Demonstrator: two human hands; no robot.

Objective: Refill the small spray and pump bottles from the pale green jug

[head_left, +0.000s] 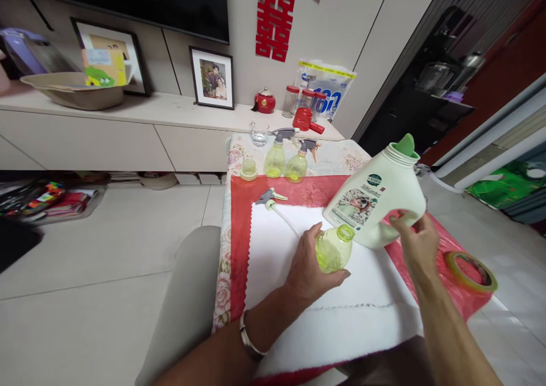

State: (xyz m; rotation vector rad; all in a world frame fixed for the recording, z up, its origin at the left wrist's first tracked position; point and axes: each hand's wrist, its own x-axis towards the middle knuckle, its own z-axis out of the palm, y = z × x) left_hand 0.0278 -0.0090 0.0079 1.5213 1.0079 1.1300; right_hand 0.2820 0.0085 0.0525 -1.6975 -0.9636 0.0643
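Note:
My left hand (310,265) is wrapped round a small yellow-green bottle (335,248) with an open neck, standing on a white cloth (324,306). My right hand (418,239) grips the base of a large pale green detergent bottle (375,199) with a green cap, held upright with a slight tilt just right of the small bottle. A loose spray head (272,196) with a white tube lies on the cloth's far left corner.
Two filled yellow spray bottles (275,157) (297,166), a small lidded jar (248,169) and a glass (259,133) stand at the table's far end. A tape roll (470,270) lies on the red cloth (307,190) at right. A low cabinet (128,130) runs behind.

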